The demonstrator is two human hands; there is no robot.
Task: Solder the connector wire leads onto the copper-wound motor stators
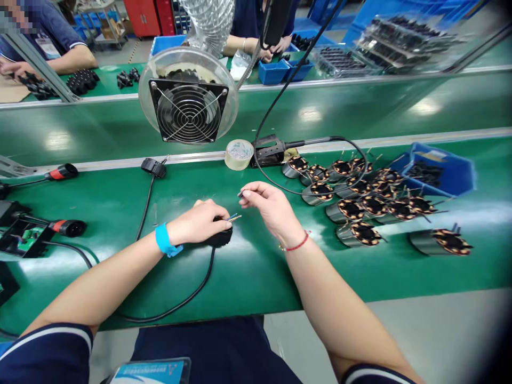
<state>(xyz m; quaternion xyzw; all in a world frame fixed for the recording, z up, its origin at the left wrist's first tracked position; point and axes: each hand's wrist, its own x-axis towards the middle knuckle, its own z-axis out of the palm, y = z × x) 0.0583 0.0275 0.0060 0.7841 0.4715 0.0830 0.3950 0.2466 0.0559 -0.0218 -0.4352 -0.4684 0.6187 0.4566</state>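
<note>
My left hand (202,221), with a blue band at its wrist, is closed over a black round cable cap (222,238) on the green bench. Thin coloured wires (235,217) stick out of the cap to the right, and a black cable (210,272) curves from it toward the bench's front edge. The fingers cover most of the cap. Just right of the wire ends, my right hand (266,202) is raised in a pinch on a small black piece (241,194), too small to name. The two hands are apart.
Several wound motor stators (352,210) stand to the right, before a blue bin (456,173) of black parts. Behind my hands are a tape roll (239,154) and a soldering iron (294,144). A fume fan (190,112) hangs above. Cabled housings (28,234) lie left. Co-workers sit opposite.
</note>
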